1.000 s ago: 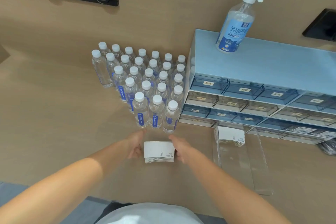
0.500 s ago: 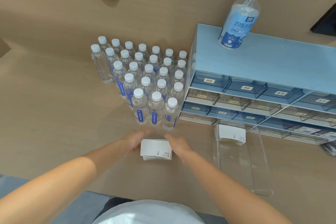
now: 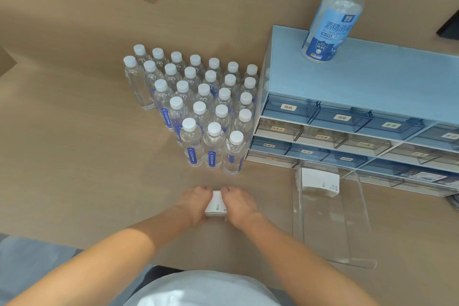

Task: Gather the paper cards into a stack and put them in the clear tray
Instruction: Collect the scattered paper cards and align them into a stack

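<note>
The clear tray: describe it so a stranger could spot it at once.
Find the blue drawer unit on the right of the desk. Flat on the desk just in front of it lies the clear tray, long and see-through. Unlike the drawers, it is open-topped, with white cards at its far end.

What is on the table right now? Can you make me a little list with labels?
left hand: pressing the left side of the card stack
right hand: pressing the right side of the card stack
card stack: squeezed between both hands, on the table
clear tray: right of the hands, holds another pile of cards at its far end
water bottles: many, white caps, standing together behind the hands
drawer box: blue, behind the tray
spray bottle: upright on top of the drawer box
</note>
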A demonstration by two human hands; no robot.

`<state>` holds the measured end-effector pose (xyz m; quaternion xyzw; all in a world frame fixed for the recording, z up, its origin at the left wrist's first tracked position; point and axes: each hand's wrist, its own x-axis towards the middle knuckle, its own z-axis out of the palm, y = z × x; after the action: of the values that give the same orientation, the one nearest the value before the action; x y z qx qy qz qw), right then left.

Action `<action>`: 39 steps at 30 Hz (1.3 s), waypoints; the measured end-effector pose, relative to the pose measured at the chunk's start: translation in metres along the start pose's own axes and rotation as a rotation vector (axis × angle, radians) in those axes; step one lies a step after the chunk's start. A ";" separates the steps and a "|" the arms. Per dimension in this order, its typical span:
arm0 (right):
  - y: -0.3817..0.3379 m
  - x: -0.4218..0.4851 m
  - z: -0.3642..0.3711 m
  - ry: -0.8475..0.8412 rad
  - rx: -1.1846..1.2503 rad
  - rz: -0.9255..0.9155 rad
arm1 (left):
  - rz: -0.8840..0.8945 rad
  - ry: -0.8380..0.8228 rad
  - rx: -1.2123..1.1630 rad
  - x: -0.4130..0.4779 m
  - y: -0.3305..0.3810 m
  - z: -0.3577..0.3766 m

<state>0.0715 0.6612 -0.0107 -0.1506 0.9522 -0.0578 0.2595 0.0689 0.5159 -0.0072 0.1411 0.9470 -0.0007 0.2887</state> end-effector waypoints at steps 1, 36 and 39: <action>0.000 -0.001 0.000 0.012 -0.004 0.003 | 0.003 0.008 0.012 0.000 0.000 0.002; 0.010 -0.027 -0.011 -0.057 0.347 0.180 | -0.130 -0.091 -0.412 -0.016 -0.030 -0.020; 0.030 -0.039 -0.022 -0.004 0.974 0.551 | -0.409 -0.199 -0.978 -0.023 -0.068 -0.037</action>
<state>0.0845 0.7025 0.0215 0.2410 0.8192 -0.4206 0.3065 0.0486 0.4475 0.0304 -0.1980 0.8131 0.3707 0.4029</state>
